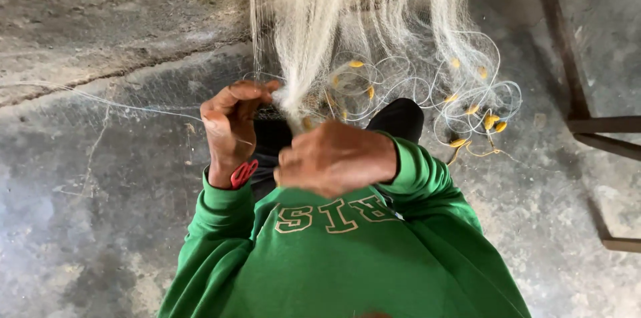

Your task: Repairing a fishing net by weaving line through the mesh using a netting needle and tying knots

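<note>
Just above the two hands, a pale fishing net hangs down in a thick gathered bunch, and its lower end runs into both grips. The left hand is curled, thumb and forefinger pinched together on the fine mesh at the bunch's left edge; a small red tool lies tucked against its heel, beside the green sleeve. A thin line stretches away to the left of that pinch. The right hand is closed in a loose fist with its back to the camera, touching the bottom of the bunch; what its fingers hold cannot be seen. To the right of this fist, loops of cord with small yellow floats lie on the concrete floor.
</note>
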